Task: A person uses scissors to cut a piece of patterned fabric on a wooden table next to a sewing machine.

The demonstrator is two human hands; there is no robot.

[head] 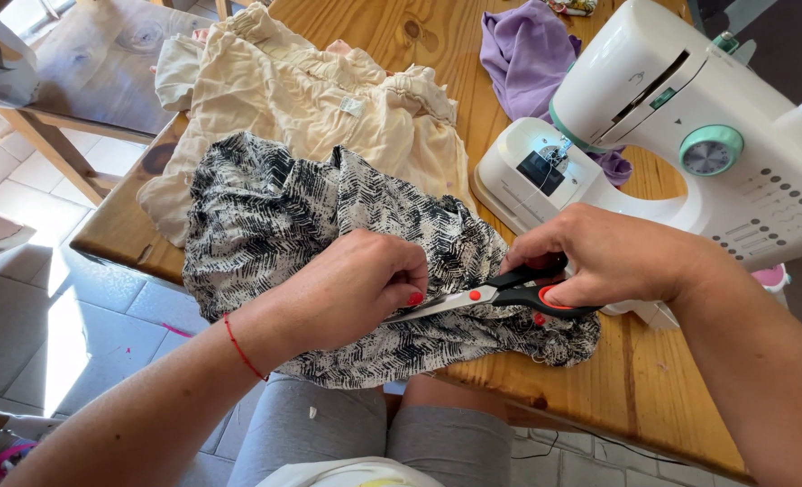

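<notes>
A black-and-white patterned fabric [265,225] lies bunched on the near edge of the wooden table [653,388] and hangs a little over it. My left hand [356,284] is closed on a fold of this fabric at its middle. My right hand [608,257] grips scissors [486,296] with black and red handles. Their blades point left, toward my left fingers, and lie against the pinched fold. The blade tips are hidden by my left hand.
A white sewing machine [689,117] with mint-green knobs stands at the right, close behind my right hand. A cream garment [329,108] lies behind the patterned fabric. A purple cloth [527,50] sits at the back. Tiled floor [49,298] lies left of the table.
</notes>
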